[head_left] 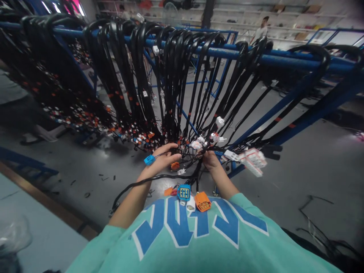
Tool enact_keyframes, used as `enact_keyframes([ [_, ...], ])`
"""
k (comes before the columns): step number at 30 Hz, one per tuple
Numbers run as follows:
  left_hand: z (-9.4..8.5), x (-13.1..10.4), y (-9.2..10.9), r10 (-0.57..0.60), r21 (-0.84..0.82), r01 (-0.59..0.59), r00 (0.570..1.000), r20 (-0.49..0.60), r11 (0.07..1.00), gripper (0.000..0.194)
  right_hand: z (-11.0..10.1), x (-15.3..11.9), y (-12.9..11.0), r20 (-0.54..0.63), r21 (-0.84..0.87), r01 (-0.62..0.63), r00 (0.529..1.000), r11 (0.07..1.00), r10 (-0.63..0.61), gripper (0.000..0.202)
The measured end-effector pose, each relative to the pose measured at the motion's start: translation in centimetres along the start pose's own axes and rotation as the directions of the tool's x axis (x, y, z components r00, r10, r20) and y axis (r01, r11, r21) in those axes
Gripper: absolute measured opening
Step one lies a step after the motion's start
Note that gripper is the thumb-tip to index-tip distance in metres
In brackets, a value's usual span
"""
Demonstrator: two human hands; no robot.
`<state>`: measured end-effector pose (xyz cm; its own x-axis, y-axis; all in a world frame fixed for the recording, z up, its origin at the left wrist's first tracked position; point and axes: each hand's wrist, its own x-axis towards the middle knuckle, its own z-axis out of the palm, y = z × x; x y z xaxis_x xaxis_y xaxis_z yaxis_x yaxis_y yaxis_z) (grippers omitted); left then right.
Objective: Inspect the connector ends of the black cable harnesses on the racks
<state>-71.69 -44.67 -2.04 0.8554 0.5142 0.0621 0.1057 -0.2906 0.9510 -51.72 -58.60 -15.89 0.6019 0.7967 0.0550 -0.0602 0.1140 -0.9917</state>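
While black wire harnesses hang from the blue rail, their connector ends are being sorted below it. Left hand fingers are curled on wires; right hand fingers are closed around a bundle. Careful separation of one strand seems needed next.

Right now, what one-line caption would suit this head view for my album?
Both hands, left hand and right hand, work among black wire harnesses hanging from a blue rack, colored connectors dangling below.

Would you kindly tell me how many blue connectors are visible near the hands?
2: a small blue connector beside the left hand, and a larger blue connector hanging lower, next to the orange connector. Others may hide among the wires.
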Motion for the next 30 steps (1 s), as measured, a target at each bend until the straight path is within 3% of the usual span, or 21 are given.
enact_keyframes([
  [2, 0.0, 0.3, -0.9, -0.038, 0.028, 0.033, 0.983, 0.181, 0.999, 0.025, 0.0, 0.0, -0.6, -0.044, 0.06, 0.027, 0.999, 0.998, -0.024, 0.051],
  [4, 0.2, 0.6, -1.8, -0.074, 0.048, 0.06, 0.921, 0.383, 0.997, 0.022, 0.1, -0.1, -1.3, -0.078, 0.114, 0.038, 0.997, 0.993, -0.029, 0.052],
  [6, 0.5, 0.7, -2.2, -0.102, 0.044, 0.092, 0.864, 0.494, 0.995, 0.023, 0.2, -0.3, -1.8, -0.103, 0.158, 0.047, 0.994, 0.986, -0.031, 0.054],
  [7, 0.6, 0.6, -2.1, -0.112, 0.034, 0.11, 0.855, 0.506, 0.993, 0.023, 0.2, -0.3, -2.0, -0.111, 0.174, 0.056, 0.993, 0.983, -0.037, 0.055],
  [9, 0.7, 0.3, -1.5, -0.096, 0.011, 0.102, 0.892, 0.442, 0.995, 0.023, 0.2, -0.5, -2.1, -0.112, 0.191, 0.073, 0.992, 0.979, -0.052, 0.054],
  [12, 0.7, -0.3, 0.1, 0.014, 0.066, -0.03, 0.974, 0.226, 0.997, 0.023, 0.1, -0.8, -1.8, -0.106, 0.147, 0.062, 0.993, 0.987, -0.047, 0.052],
  [15, 0.8, -1.1, 1.6, 0.119, 0.141, -0.13, 0.989, 0.082, 0.981, 0.028, -0.2, -1.0, -1.3, -0.113, 0.108, 0.031, 0.993, 0.994, -0.019, 0.053],
  [22, 1.6, -2.5, 3.6, 0.314, 0.146, -0.31, 0.949, -0.006, 0.939, 0.022, 0.0, -1.0, -0.8, -0.11, 0.193, 0.059, 0.993, 0.979, -0.038, 0.046],
  [27, 1.9, -3.1, 4.7, 0.5, 0.113, -0.499, 0.866, 0.021, 0.859, 0.012, 0.2, -0.8, 0.0, -0.118, 0.18, 0.052, 0.993, 0.982, -0.031, 0.042],
  [30, 2.0, -3.2, 5.3, 0.526, 0.022, -0.527, 0.849, 0.044, 0.849, 0.011, 0.0, -0.6, 0.8, -0.088, 0.081, 0.02, 0.996, 0.996, -0.012, 0.043],
])
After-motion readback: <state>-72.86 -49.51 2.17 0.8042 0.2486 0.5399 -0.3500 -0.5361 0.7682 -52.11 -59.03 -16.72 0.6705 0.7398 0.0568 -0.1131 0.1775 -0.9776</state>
